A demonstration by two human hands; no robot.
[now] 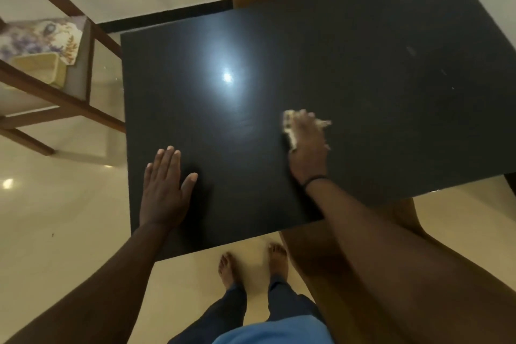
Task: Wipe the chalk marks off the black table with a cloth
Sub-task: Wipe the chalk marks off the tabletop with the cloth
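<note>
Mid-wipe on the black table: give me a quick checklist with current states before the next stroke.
1. Cloth under the right hand: ok, though whether fingers grip it cannot tell.
2. Cloth on the table surface: ok.
3. Left hand flat on the table near its left edge, bracing: ok.
4. Path to the right free of objects: ok.
5. Chalk all gone: not ok, a faint smudge and small specks remain far right.
6. Area under the light glare clean: cannot tell.
</note>
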